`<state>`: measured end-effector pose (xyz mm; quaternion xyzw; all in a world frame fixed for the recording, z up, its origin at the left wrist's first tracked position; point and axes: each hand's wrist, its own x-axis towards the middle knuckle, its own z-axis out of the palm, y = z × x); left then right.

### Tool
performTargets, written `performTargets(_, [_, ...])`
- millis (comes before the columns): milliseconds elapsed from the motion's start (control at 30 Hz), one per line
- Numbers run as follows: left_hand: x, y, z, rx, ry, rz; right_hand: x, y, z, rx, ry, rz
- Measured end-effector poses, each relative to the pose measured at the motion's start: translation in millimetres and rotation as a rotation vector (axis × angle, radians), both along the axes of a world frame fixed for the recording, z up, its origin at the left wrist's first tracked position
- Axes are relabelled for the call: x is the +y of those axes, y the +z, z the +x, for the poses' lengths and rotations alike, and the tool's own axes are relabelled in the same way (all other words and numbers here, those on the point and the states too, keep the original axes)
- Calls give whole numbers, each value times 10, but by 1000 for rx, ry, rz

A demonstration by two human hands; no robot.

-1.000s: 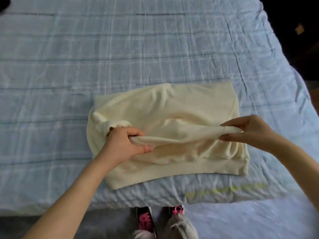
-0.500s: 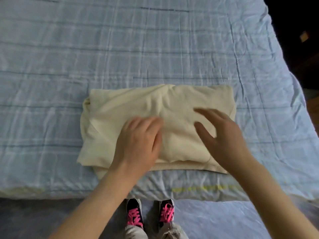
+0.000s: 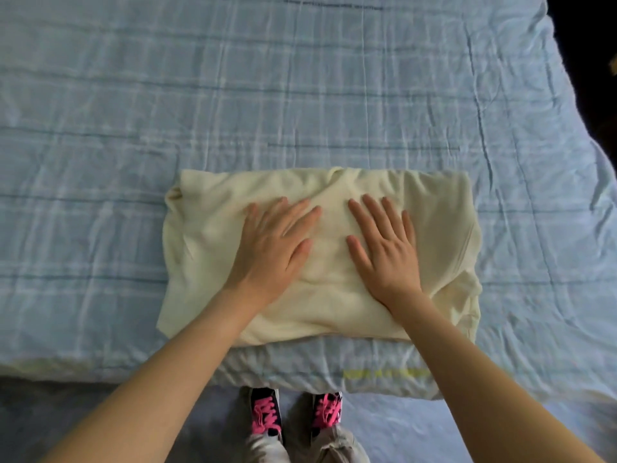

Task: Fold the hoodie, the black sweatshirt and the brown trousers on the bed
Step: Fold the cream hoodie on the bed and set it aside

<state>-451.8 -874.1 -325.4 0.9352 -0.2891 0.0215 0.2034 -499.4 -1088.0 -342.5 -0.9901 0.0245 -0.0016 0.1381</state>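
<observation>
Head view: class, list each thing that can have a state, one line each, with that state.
cream hoodie: folded into a rectangle, lying flat.
left hand: open, pressing flat on the hoodie.
right hand: open, pressing flat on the hoodie.
blue checked bedspread: spread out, creased.
shoes: worn, laced in pink.

A pale blue checked sheet (image 3: pixel 300 95), much creased, spreads across nearly the whole view. On its near edge, right of centre, runs a blurred yellow-green mark (image 3: pixel 384 373). Just below that edge stand two dark shoes with pink laces, the left shoe (image 3: pixel 265 417) and right shoe (image 3: pixel 327 411) side by side, their toes hidden by the sheet. Pale grey trouser legs (image 3: pixel 337 446) fall onto them. The floor (image 3: pixel 50 406) beside the shoes is grey-blue. Beyond the sheet's far right corner lies dark space (image 3: pixel 591 35).
</observation>
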Motion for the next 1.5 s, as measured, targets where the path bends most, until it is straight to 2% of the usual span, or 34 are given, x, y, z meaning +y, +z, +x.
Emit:
performTargets(100, [255, 105, 423, -73, 259, -137, 29, 24, 1, 9, -18, -7])
performTargets(200, [405, 27, 746, 106, 439, -37, 148, 113, 94, 14, -53, -8])
performTargets(233, [422, -24, 792, 157, 444, -37, 236, 147, 160, -3, -53, 1])
performTargets(300, [448, -56, 844, 173, 433, -157, 437, 203, 330, -26, -23, 3])
performTargets(367, [566, -33, 929, 85, 470, -262, 565, 228, 472, 8, -3, -38])
performTargets(433, [717, -17, 1040, 4, 547, -224, 593, 215, 514, 67, -10, -104])
performTargets(500, [793, -43, 1093, 126, 549, -224, 594, 185, 470, 98, -25, -158])
performTargets(567, [786, -80, 1131, 249, 509, -303, 614, 214, 478, 76, -41, -90])
performTargets(633, [824, -55, 1219, 252, 548, -374, 526, 299, 640, -15, -30, 112])
performTargets(700, [950, -73, 1358, 265, 552, -297, 301, 358, 913, -80, 6, 190])
performTargets(800, [1026, -151, 1400, 408, 434, -44, 10, 367, 1242, 179, -3, 155])
performTargets(867, [1028, -165, 1390, 334, 376, -63, -77, 313, 1289, 291, 32, 112])
performTargets(1000, [1171, -176, 1447, 216, 518, -176, -241, 263, 1231, 94, 31, 30])
performTargets(1100, [1083, -199, 1461, 378, 677, -25, -212, 218, 1229, 120, -37, 53])
performTargets(1167, [960, -102, 1502, 368, 717, 90, -138, 289, 1225, 126, -74, 72])
performTargets(1233, [753, 34, 1460, 156, 649, 135, -18, 385, 1140, 75, -78, 35])
performTargets(1300, [370, 116, 1183, -5, 431, 79, 144, 395, 955, 68, -4, 19])
performTargets(1333, [190, 103, 978, -13, 291, 76, 214, 371, 844, 101, 46, -2])
performTargets(1400, [122, -33, 656, 47, 88, 209, 99, 299, 696, 173, 109, -71])
performTargets(1500, [588, -335, 622, 56, 22, 294, -428, 204, 560, 184, 59, -46])
